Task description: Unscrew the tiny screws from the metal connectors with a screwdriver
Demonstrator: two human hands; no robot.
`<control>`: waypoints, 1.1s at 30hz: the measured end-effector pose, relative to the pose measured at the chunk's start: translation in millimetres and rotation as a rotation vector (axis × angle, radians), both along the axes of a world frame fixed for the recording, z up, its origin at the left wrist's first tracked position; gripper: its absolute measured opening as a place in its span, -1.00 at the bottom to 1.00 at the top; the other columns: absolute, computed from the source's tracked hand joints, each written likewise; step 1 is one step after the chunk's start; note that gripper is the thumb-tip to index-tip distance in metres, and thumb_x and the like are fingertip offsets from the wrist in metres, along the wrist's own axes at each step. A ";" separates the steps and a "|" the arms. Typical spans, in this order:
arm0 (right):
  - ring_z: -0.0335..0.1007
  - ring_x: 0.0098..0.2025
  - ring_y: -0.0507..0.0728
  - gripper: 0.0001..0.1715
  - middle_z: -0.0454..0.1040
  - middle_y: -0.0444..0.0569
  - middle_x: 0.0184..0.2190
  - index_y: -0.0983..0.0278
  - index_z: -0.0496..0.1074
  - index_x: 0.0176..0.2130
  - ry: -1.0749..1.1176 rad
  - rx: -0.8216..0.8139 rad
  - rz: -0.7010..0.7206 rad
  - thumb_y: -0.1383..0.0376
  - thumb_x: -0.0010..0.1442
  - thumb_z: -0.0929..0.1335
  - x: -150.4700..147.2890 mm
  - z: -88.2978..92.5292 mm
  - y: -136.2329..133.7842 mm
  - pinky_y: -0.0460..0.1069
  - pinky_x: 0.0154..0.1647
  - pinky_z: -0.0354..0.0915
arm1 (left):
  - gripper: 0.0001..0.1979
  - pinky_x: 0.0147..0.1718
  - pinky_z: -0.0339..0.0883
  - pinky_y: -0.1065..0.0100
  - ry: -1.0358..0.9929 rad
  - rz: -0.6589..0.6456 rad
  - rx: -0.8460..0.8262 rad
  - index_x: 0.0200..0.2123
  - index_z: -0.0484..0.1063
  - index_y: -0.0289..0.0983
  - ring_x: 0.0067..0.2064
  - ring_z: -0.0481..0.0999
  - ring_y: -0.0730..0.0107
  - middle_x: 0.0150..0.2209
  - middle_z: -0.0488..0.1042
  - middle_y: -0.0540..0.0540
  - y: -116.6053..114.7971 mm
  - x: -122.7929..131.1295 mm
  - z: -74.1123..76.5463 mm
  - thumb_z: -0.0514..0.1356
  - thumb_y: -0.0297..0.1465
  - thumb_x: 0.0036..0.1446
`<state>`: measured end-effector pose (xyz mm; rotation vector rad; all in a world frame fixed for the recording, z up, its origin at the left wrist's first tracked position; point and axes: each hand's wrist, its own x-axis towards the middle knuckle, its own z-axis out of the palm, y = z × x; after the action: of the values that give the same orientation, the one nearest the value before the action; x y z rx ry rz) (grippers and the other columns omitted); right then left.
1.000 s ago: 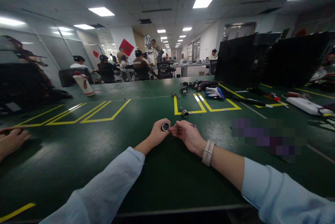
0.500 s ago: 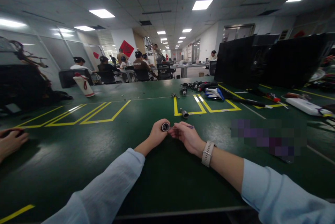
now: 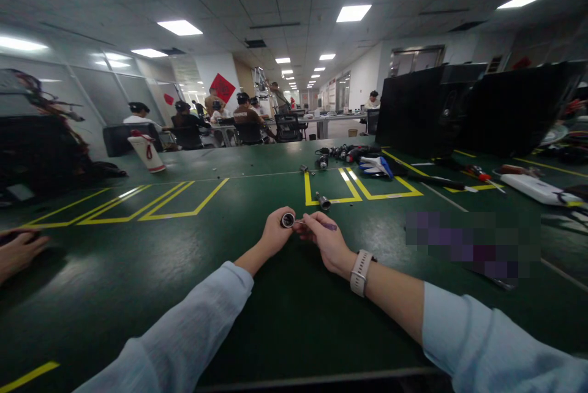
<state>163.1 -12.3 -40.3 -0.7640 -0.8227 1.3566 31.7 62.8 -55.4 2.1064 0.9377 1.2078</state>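
A green table [image 3: 184, 295] stretched beneath some close handwork.
Farther off, a brown shirt [image 3: 243, 116] bore white lettering ending "MPKIN"; a white cup [image 3: 147, 153] with a red mark stood back left, contents hidden. Above the table, the left hand [image 3: 275, 231] had its fingers curled round a hollow cylinder [image 3: 287, 220]; the right hand [image 3: 327, 242] pinched a slim purple-handled tool [image 3: 330, 226], its shaft pointing towards the cylinder.
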 end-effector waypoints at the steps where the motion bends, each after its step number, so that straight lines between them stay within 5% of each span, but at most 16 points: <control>1: 0.42 -0.41 0.05 -0.76 0.52 -0.12 -0.52 0.27 0.36 -0.52 0.002 -0.004 -0.001 0.18 -0.07 0.43 -0.5 -0.3 1.3 -0.04 -0.35 0.23 | -0.91 -0.51 0.11 0.46 0.003 0.006 0.001 -0.55 0.27 -0.30 -0.49 0.20 0.51 -0.57 0.24 0.09 0.5 0.1 -0.3 0.16 -0.52 -0.22; 6: 0.42 -0.50 0.05 -0.76 0.50 -0.09 -0.60 0.29 0.35 -0.54 0.029 -0.060 0.053 0.19 -0.07 0.42 1.6 -1.2 9.8 -0.04 -0.41 0.23 | -0.91 -0.50 0.13 0.46 0.019 -0.026 -0.006 -0.56 0.29 -0.30 -0.49 0.24 0.49 -0.56 0.28 0.08 3.9 1.1 0.3 0.16 -0.52 -0.24; 16: 0.44 -0.37 0.06 -0.76 0.53 -0.06 -0.45 0.28 0.36 -0.45 0.109 -0.026 0.109 0.16 -0.01 0.40 3.4 -6.2 11.4 -0.03 -0.32 0.27 | -0.92 -0.51 0.12 0.47 -0.020 -0.006 0.022 -0.57 0.23 -0.29 -0.50 0.20 0.52 -0.57 0.22 0.10 12.6 1.7 -2.1 0.10 -0.54 -0.23; 26: 0.39 -0.35 0.06 -0.79 0.49 -0.13 -0.46 0.25 0.39 -0.50 -0.023 0.079 -0.054 0.17 0.01 0.40 -1.5 -6.0 4.7 -0.04 -0.32 0.26 | -0.91 -0.48 0.10 0.43 0.033 0.041 0.070 -0.56 0.27 -0.29 -0.49 0.22 0.48 -0.56 0.25 0.09 6.4 0.5 2.7 0.18 -0.46 -0.18; 33: 0.40 -0.36 0.06 -0.73 0.50 -0.12 -0.47 0.26 0.36 -0.48 0.045 0.018 -0.019 0.14 -0.07 0.43 -2.1 -4.3 5.2 -0.04 -0.36 0.26 | -0.94 -0.48 0.11 0.44 0.052 -0.008 0.064 -0.56 0.27 -0.30 -0.48 0.24 0.48 -0.55 0.27 0.07 5.2 1.5 3.3 0.12 -0.53 -0.22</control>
<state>161.0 -7.1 -44.6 -0.7230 -0.7897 1.3429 33.2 67.9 -52.1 2.1993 0.9230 1.1995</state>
